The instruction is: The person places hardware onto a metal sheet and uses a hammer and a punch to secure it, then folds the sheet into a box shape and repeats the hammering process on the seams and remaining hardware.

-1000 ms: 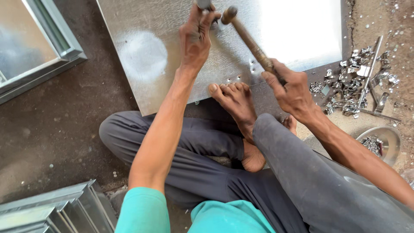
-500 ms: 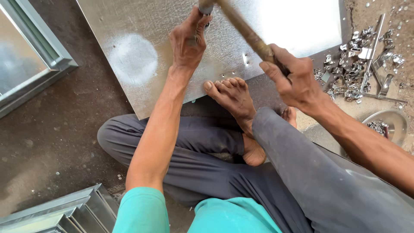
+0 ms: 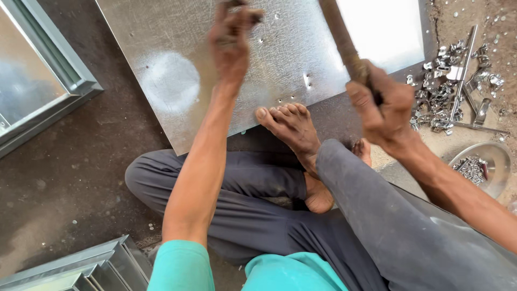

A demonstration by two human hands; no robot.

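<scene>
The right hand [image 3: 382,105] is closing in a full fist around the lower end of a wooden hammer handle [image 3: 344,40], which looks stiff and top-heavy, so gripping low is giving swing. Beyond it, the left hand [image 3: 231,40] is pinching something small, hidden by its fingers, against a thin, springy, sharp-edged galvanized sheet [image 3: 177,59] lying on the floor.

A dark, dusty floor [image 3: 70,178] fills the frame. A large metal sheet [image 3: 177,70] lies flat on it across the upper middle, with small punched holes near its lower edge. At the upper left lies a metal frame [image 3: 48,91]; folded metal channels [image 3: 81,269] sit at the lower left corner. At the upper right, on paler ground, a heap of small shiny clips [image 3: 447,97] lies scattered beside thin metal bars [image 3: 466,70]. Below them a round steel bowl [image 3: 498,161] holds more bits.
</scene>
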